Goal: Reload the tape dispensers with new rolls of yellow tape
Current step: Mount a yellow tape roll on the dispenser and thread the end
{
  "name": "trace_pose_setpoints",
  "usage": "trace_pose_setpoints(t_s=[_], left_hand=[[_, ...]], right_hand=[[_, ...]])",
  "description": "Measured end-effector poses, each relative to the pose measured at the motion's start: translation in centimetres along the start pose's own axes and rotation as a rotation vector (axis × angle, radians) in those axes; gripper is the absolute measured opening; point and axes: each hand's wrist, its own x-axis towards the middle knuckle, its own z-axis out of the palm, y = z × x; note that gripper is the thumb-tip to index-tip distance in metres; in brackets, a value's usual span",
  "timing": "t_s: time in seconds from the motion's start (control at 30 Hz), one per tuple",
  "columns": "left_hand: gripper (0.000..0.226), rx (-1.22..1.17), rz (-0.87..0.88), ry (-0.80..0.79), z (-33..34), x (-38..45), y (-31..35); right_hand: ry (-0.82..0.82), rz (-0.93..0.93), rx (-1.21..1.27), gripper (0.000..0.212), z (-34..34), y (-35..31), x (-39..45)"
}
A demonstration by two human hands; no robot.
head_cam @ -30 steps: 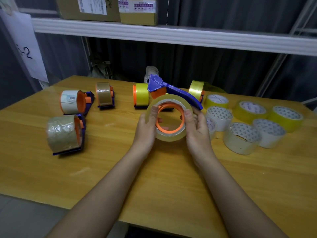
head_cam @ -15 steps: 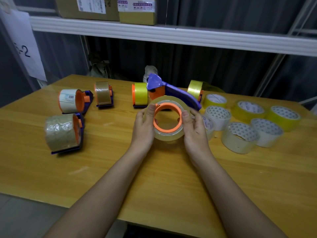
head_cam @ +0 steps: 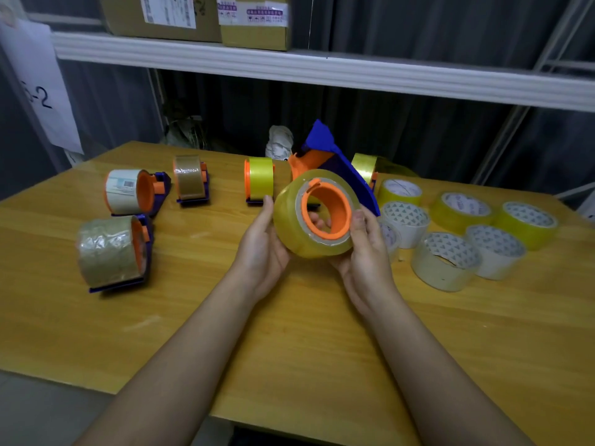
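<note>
Two hands on one roll, seen from the head camera: left hand cupping the outer wall of the yellow tape roll, right hand gripping its near rim, fingertips showing through the core. Roll held in the air above the surface, tilted, already seated round the orange hub of the blue dispenser, whose body juts up behind. Probably the seating step, nearly done: next, likely pressing the roll fully home on the hub, then finding the tape's free end and leading it to the cutter; free end not visible here.

Around: four loaded dispensers to the left and behind, among them a brown-taped one, a white-labelled one and a yellow one. Spare rolls clustered just right of the right hand, close enough to be knocked when setting the dispenser down. Cardboard boxes on the shelf above, clear of the work.
</note>
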Motion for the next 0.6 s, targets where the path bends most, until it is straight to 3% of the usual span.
trace_pose_setpoints(t_s=[0.1, 0.2, 0.33, 0.43, 0.6], left_hand=[[0.057, -0.058, -0.006, -0.097, 0.1, -0.3, -0.1], [0.055, -0.069, 0.064, -0.068, 0.2, -0.4, 0.1], [0.046, 0.003, 0.149, -0.006, 0.2, -0.5, 0.6], [0.046, 0.076, 0.169, -0.053, 0.0, -0.7, 0.5], [0.031, 0.158, 0.232, -0.212, -0.1, -0.7, 0.0]], right_hand=[[-0.033, 0.029, 0.02, 0.042, 0.0, 0.1, 0.1], [-0.058, -0.074, -0.286, 0.052, 0.1, 0.0, 0.1], [-0.213, -0.187, -0.391, 0.086, -0.1, -0.8, -0.4], [-0.343, -0.22, -0.496, 0.107, -0.4, -0.7, -0.6], [-0.366, -0.25, -0.526, 0.105, -0.7, -0.6, -0.9]])
